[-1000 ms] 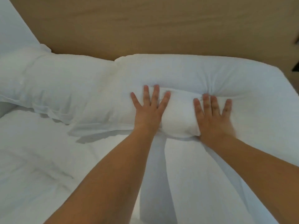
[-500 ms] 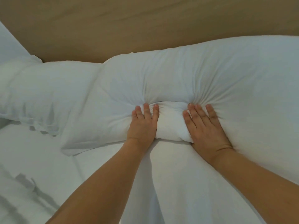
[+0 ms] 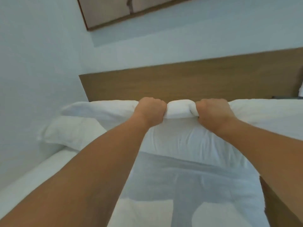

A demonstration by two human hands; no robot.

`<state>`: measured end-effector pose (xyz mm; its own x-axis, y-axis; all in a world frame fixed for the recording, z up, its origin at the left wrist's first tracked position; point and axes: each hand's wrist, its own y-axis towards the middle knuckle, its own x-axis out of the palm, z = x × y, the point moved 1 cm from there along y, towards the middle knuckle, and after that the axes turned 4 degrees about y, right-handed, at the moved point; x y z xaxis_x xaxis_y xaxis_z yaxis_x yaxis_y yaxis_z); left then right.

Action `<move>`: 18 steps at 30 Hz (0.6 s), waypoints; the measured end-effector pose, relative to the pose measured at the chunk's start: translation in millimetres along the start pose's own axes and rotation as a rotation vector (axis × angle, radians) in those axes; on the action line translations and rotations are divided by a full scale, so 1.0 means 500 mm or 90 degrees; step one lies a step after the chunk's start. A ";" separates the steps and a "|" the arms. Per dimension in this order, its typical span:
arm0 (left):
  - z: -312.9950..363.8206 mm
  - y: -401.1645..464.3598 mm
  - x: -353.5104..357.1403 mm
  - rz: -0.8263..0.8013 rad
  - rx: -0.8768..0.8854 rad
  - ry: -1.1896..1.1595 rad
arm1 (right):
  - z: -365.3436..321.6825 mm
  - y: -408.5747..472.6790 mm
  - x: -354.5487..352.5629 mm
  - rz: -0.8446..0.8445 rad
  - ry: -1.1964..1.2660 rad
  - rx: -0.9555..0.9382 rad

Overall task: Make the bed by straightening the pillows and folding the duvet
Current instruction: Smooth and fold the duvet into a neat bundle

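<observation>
change: both hands gone from flat palms pressing on pillow top to closed fists bunching its edge; pillow raised off mattress; camera tilted up, wall and frame above headboard now in view
left hand (image 3: pixel 151 110): fist curled round upper edge of pillow, knuckles up, forearm stretched out from lower left
right hand (image 3: pixel 213 110): fist curled round same edge, just beside left, forearm stretched out from lower right
pillow (image 3: pixel 188 141): white, held up in front of headboard by bunched top edge; short roll of fabric squeezed between the two fists; body hangs below hands, creased, lower edge over sheet, possibly touching it, hard to tell with blur
second pillow (image 3: pixel 72 131): white, lying at left near wall, partly behind held pillow and left forearm
sheet (image 3: pixel 164 185): white, covers mattress below held pillow, arm shadows across it
headboard (image 3: pixel 196 79): brown wood, runs across behind hands
wall (image 3: pixel 41 63): pale, plain, left and above headboard
frame (image 3: pixel 114 12): wood-edged panel on wall at top, only partly in view
dark object (image 3: pixel 278 97): far right by headboard, too small to identify
</observation>
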<state>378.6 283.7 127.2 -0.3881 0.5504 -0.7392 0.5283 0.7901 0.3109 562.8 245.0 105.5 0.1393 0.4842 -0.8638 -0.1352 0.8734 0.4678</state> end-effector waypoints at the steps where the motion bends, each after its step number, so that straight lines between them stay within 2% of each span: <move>1: -0.054 -0.016 -0.043 0.007 -0.014 0.009 | -0.019 0.019 -0.066 0.021 -0.002 -0.010; 6: -0.331 -0.207 -0.216 0.011 -0.118 0.055 | -0.201 0.071 -0.339 0.170 0.047 -0.100; 11: -0.599 -0.528 -0.326 0.024 -0.266 0.158 | -0.507 0.065 -0.562 0.392 0.152 -0.243; 15: -0.748 -0.797 -0.350 0.025 -0.329 0.280 | -0.764 0.024 -0.664 0.510 0.229 -0.336; 18: -0.811 -1.010 -0.313 0.003 -0.330 0.410 | -0.980 -0.021 -0.672 0.584 0.332 -0.414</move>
<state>-133.6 -92.0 328.1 -0.8273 0.4757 -0.2988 0.1762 0.7248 0.6661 36.8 48.1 299.0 -0.6508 0.6943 -0.3071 -0.4588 -0.0375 0.8877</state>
